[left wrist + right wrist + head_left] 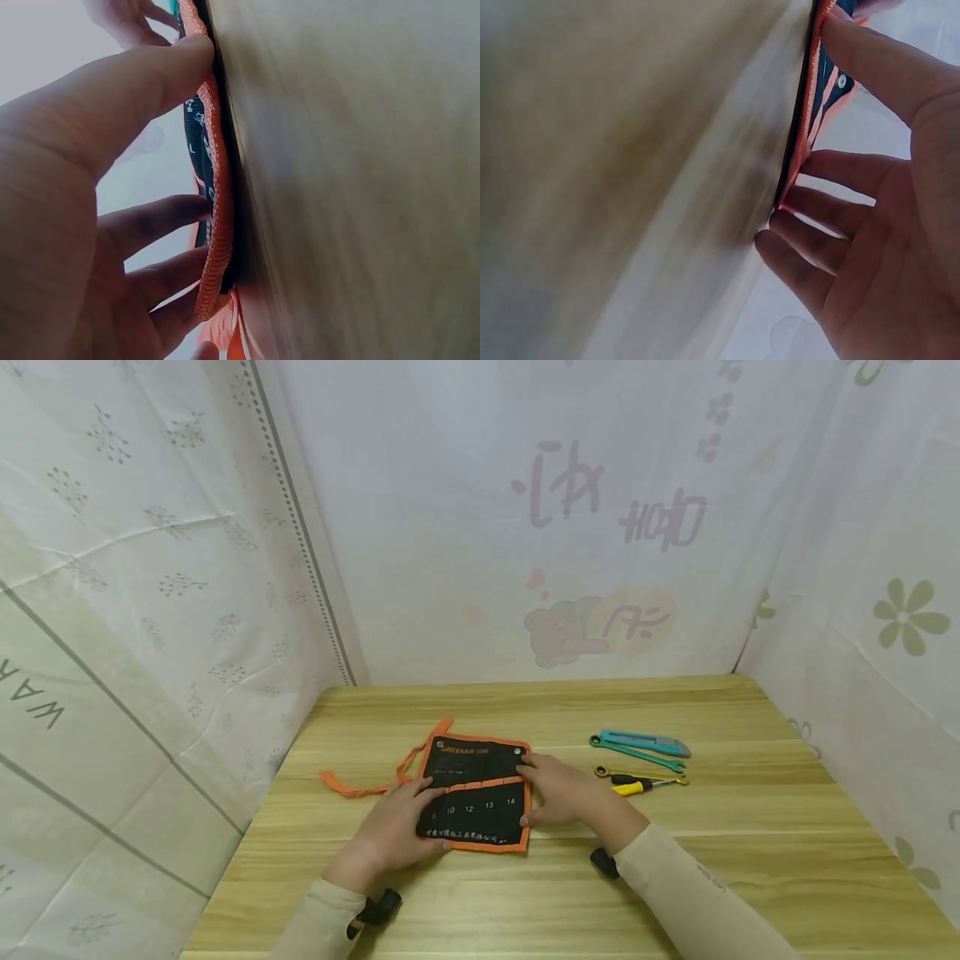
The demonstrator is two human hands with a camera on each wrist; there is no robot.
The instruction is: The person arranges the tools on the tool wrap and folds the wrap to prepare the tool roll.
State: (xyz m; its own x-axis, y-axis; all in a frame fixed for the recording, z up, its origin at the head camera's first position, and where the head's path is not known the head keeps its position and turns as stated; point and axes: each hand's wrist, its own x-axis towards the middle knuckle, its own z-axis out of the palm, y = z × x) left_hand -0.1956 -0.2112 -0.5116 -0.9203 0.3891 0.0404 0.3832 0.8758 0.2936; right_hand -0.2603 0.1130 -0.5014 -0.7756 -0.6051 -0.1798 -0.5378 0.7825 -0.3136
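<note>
A black tool pouch [480, 822] with orange trim lies spread flat on the table, its pockets printed with numbers such as 10, 12, 13 and 14. Along its left side rests my left hand [397, 828], fingers spread and fairly straight; in the left wrist view the thumb [150, 75] touches the orange edging [217, 172]. My right hand [562, 792] touches the pouch's right edge with loosely extended fingers. In the right wrist view its fingertips meet the orange border [801, 142] and the tabletop. An orange strap [352, 791] trails from the pouch's left side.
To the right lie a teal utility knife [645, 742], a green wrench [637, 753], a yellow wrench [603, 772] and a yellow-and-black screwdriver [633, 788]. The wooden table [480, 910] is bordered by printed curtains [450, 527] at the back and sides.
</note>
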